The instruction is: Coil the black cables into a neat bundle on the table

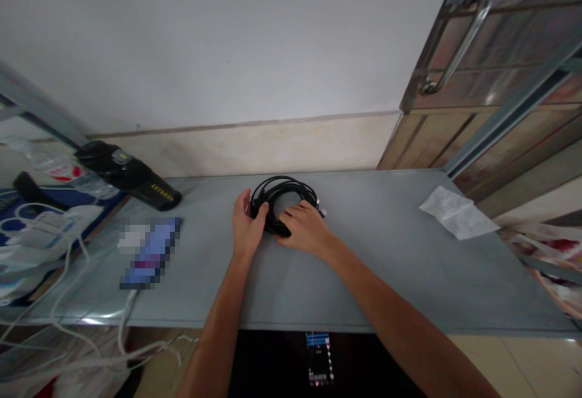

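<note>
A coiled black cable (293, 182) lies on the grey tabletop (364, 204), with small metallic plug ends at its right side. My left hand (248, 222) grips the coil's left edge, thumb on the inner side and fingers around the outside. Over the lower right part of the coil, my right hand (304, 225) has its fingers curled round the strands. Part of the loop is hidden under that hand.
To the left are a black handheld device (136, 177), a blurred phone (154, 252) on a white cable, and a clear plastic bottle (59, 165). Crumpled white paper (457, 211) lies at the right. Behind are a wall and a metal door handle (459, 46).
</note>
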